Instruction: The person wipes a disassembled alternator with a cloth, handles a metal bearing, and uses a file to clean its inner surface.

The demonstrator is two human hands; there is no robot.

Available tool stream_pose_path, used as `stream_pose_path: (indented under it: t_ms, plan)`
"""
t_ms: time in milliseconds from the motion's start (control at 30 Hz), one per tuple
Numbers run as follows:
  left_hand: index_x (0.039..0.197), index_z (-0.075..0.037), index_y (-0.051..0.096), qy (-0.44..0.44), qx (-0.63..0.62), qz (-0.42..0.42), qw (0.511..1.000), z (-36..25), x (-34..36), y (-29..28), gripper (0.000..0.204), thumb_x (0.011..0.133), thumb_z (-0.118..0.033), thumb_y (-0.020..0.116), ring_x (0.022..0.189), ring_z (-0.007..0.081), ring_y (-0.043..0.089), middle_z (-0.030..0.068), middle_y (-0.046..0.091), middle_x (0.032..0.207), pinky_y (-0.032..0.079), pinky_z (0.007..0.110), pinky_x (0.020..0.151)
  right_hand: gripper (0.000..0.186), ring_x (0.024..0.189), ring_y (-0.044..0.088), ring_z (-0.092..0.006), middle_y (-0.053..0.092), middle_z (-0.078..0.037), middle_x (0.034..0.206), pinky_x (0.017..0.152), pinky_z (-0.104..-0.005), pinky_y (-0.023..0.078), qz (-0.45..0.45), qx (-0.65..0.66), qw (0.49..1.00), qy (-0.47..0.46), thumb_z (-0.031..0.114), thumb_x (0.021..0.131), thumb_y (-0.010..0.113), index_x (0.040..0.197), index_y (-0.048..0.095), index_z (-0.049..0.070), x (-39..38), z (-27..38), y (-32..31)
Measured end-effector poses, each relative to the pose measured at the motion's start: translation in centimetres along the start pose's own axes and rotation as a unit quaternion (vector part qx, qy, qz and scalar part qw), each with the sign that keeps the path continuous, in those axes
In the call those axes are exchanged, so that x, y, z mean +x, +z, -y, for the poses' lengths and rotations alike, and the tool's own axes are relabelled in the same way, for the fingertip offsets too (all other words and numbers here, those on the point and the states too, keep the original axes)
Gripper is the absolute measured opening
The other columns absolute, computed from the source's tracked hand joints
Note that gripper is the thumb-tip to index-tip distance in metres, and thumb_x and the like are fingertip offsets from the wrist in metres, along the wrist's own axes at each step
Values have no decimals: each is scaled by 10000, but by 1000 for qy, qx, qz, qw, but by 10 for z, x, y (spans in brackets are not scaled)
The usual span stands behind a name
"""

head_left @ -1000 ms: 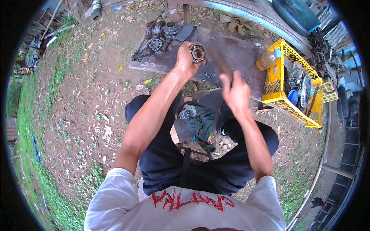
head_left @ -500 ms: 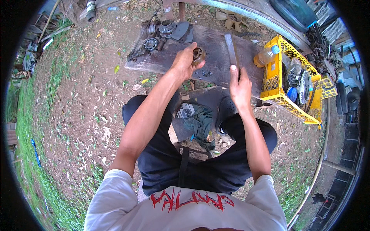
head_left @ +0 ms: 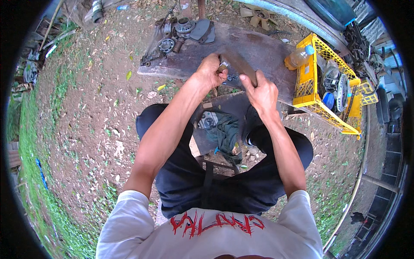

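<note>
Just swung flat bar [head_left: 240, 64] back in to ball bearing [head_left: 223, 66], prob. mid-stroke; can't tell if touching (blur). Gripping bar w/ R hand [head_left: 263, 93], bearing w/ L hand [head_left: 209, 72], left of yellow crate [head_left: 307, 93].

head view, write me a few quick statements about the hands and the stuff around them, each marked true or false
1. The right hand grips a long flat tool. True.
2. The left hand is empty. False: that hand holds a metal part, mostly hidden.
3. A blue-capped bottle is beside the yellow crate. True.
4. The bladed fan is inside the crate. False: the fan lies on the ground.
5. The cloth is dark green. True.
</note>
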State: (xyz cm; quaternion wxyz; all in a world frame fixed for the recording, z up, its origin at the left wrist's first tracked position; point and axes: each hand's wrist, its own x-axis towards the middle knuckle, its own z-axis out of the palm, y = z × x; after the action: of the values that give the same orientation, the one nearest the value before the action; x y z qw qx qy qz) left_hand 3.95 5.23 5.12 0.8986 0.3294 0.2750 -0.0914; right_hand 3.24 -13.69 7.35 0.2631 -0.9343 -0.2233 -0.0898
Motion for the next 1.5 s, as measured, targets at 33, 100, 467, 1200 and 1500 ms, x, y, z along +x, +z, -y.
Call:
stream_pose_path:
  t_ms: [33,100,467,1200,1500]
  plan:
    - [878,-82,511,-7,5,-5,1000,-1,1,-3,165,967,-184,418,471,110,398,35,484,682,249,228,373,552,605,639,-411,621,-207,621,531,-472,502,-15,16,999,29,564,819,657,761,540,27,1,-1,1]
    - [876,-81,505,-11,3,5,1000,-4,-3,-2,191,977,-192,387,457,109,386,35,472,672,241,230,365,563,606,640,-409,620,-209,620,527,-472,499,-57,13,998,-33,577,822,645,758,539,28,-3,-1,-4]
    - [878,-65,476,-15,12,2,1000,-9,-21,2,242,1002,-254,390,391,113,317,36,417,628,209,239,307,605,618,644,-420,620,-241,644,557,-493,511,-2,-39,998,58,615,812,638,767,562,16,14,-20,-7]
    - [798,-55,501,40,97,-6,995,-12,-31,9,303,982,-294,473,382,94,313,37,492,653,183,241,302,614,642,637,-444,606,-256,625,573,-493,514,-30,41,999,-13,631,788,645,804,602,18,6,-20,-14]
    - [835,-50,533,53,93,62,992,-8,-30,3,278,969,-290,494,380,97,315,27,483,643,191,238,304,639,648,630,-433,600,-242,633,580,-489,503,-43,40,994,-91,648,778,647,773,564,15,-5,-15,-3]
